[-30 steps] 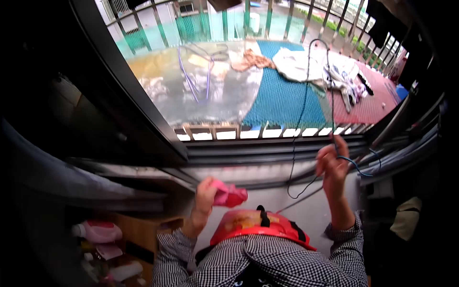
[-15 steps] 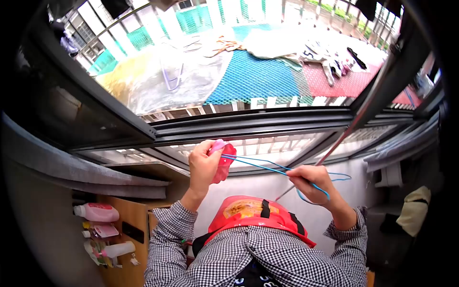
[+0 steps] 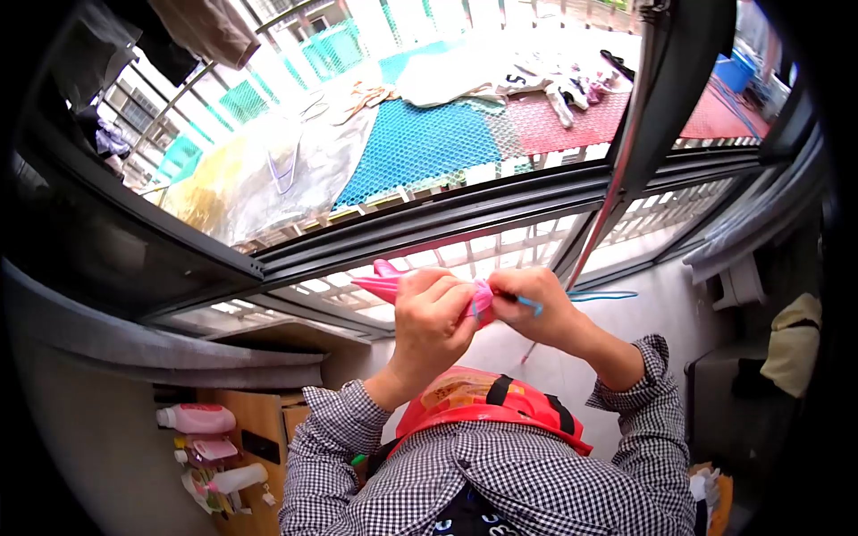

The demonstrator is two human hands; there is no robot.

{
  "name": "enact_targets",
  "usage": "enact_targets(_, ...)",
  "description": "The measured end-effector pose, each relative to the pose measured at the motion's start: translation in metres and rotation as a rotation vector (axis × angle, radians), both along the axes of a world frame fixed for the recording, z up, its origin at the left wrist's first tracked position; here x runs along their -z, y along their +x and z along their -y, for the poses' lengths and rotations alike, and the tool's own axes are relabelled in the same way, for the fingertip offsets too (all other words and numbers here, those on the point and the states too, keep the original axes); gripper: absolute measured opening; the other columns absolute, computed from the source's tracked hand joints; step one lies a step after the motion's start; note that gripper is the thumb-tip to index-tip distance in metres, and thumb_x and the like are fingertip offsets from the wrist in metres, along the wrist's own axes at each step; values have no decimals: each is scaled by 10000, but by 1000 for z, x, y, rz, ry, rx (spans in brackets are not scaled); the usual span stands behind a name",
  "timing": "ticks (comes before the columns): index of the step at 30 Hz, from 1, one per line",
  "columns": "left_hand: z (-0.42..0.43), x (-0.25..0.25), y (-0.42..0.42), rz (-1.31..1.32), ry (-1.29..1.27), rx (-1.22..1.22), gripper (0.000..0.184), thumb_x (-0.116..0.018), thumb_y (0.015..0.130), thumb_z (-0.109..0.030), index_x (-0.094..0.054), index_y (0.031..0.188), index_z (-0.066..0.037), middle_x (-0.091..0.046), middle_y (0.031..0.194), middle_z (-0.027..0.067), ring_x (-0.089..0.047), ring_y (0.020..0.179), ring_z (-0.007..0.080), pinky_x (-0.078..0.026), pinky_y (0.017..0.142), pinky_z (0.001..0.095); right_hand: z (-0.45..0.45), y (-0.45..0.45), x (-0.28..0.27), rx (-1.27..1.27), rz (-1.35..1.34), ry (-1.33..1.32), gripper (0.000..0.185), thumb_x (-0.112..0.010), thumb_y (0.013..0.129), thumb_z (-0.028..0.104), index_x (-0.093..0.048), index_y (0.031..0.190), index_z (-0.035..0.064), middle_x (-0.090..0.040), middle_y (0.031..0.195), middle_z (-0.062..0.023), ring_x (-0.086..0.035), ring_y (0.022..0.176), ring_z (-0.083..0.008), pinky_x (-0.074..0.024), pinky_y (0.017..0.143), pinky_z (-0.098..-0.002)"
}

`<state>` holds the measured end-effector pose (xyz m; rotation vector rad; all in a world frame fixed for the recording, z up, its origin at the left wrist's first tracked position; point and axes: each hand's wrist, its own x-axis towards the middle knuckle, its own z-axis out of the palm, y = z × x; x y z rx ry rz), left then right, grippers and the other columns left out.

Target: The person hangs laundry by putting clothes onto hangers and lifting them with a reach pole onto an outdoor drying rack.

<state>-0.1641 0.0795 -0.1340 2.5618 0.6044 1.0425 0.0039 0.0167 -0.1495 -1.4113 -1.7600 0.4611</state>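
My left hand (image 3: 431, 311) is closed around a pink glove (image 3: 380, 284) that looks like rubber, its finger-like tips sticking out to the left. A bunched part of the glove also shows between my two hands. My right hand (image 3: 536, 304) is closed on a thin blue wire hanger (image 3: 603, 295) and presses against the glove. One blue end pokes out by my right fingers, and a loop reaches out to the right behind the hand. Where hanger and glove meet is mostly hidden by my fingers.
Ahead is a window frame (image 3: 429, 219) with a metal pole (image 3: 608, 201) slanting past it. Outside, clothes (image 3: 563, 89) lie on a blue mat (image 3: 420, 147) and a red mat. Bottles (image 3: 201, 418) stand by a wooden cabinet at left. A red apron (image 3: 483, 397) covers my waist.
My hands have come together, the right moving left with the hanger to the glove. The glove is now gripped further along, its tips pointing left. My view has turned and tilted.
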Motion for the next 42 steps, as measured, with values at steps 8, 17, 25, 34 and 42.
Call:
enact_targets(8,-43,-39,-12,-265,46,167,194,-630,821,-168,-664,979,-60,-620,766,104,-579,662,225,-470,603,325,10,12,-62,184,-64,29,164,-690,723,85,-566,816,29,-568,570,-73,-587,494,-150,-440,450,-265)
enact_targets(17,-88,-43,-56,233,-351,145,168,-552,902,-140,-626,927,8,-618,783,52,-548,640,91,-431,584,206,28,22,-90,268,-115,69,103,-677,774,45,-611,759,-33,-616,648,-78,-580,555,-105,-442,498,-229)
enact_targets(25,-102,-14,-56,564,-496,-111,155,-565,907,-160,-599,889,-9,-553,703,-21,-443,611,25,-378,529,195,38,-6,-67,284,-253,99,100,-667,783,33,-616,788,-53,-600,669,-67,-537,566,-101,-418,506,-220)
enact_targets(34,-53,1,-22,231,94,-55,134,-640,786,-112,-620,913,-72,-600,792,87,-574,587,234,-446,497,318,8,-53,-29,258,-202,87,63,-627,802,19,-613,848,-21,-573,672,-112,-561,587,-125,-419,512,-251)
enact_targets(42,-18,-21,-32,132,170,102,366,-694,729,-244,-605,1040,-72,-573,968,99,-545,928,291,-441,787,394,0,-40,-17,179,-624,91,66,-613,826,5,-617,855,-54,-623,735,-60,-579,647,-85,-476,571,-221)
